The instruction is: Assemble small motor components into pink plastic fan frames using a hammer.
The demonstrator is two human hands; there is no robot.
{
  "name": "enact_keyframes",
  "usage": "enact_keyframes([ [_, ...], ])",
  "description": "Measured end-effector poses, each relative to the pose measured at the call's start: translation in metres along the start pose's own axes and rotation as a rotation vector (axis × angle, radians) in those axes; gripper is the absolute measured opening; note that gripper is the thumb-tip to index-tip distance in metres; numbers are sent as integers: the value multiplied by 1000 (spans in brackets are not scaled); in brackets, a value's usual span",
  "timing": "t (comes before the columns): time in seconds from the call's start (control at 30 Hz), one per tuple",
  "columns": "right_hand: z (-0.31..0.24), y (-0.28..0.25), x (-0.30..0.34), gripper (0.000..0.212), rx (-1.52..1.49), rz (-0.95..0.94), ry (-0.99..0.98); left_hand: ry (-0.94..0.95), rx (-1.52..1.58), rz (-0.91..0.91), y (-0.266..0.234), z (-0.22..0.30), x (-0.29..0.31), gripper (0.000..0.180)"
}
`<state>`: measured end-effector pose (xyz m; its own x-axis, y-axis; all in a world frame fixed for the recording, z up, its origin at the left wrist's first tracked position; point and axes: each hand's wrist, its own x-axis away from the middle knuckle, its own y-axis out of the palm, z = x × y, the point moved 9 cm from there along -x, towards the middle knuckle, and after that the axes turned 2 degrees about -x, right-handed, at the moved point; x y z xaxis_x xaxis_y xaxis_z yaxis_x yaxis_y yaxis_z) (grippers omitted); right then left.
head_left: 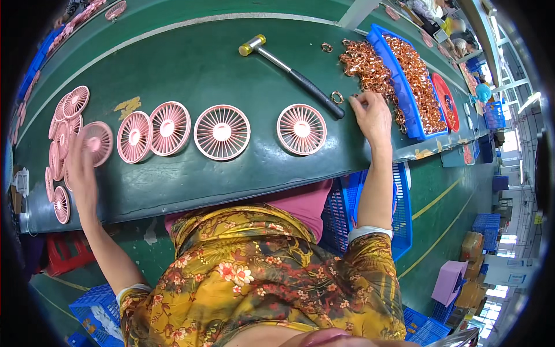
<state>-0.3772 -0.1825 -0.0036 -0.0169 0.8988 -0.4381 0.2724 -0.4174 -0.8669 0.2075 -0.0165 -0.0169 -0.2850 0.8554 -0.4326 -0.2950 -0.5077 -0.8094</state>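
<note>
At the left of the green table, my left hand (82, 170) is slightly blurred, its fingers at the edge of a pink round fan grille (97, 144) that is also smeared by motion. Beside it lies a cluster of the same pink grilles (62, 137), some overlapping. My right hand (374, 118) is closed at the fingertips on a small copper-coloured ring, mostly hidden by the fingers. Just left of these fingertips a loose copper ring (337, 97) lies on the table. Several pink grilles form a row between my hands, the rightmost grille (301, 129) standing apart.
A mallet (295, 75) with yellow faces and a dark handle lies slantwise near my right hand. Behind that hand are a heap of copper rings (367, 66) and a blue tray (399, 75) full of them. A red dish (444, 101) stands farther right. Blue crates (402, 208) sit below the table edge.
</note>
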Motion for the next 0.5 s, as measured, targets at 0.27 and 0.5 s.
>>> enact_keyframes([
  [0.27, -44, -24, 22, 9, -388, 126, -133, 33, -81, -24, 9, -10, 10, 33],
  [0.5, -111, -47, 58, 12, -633, 201, -326, -54, 425, 400, -20, 38, 18, 21],
])
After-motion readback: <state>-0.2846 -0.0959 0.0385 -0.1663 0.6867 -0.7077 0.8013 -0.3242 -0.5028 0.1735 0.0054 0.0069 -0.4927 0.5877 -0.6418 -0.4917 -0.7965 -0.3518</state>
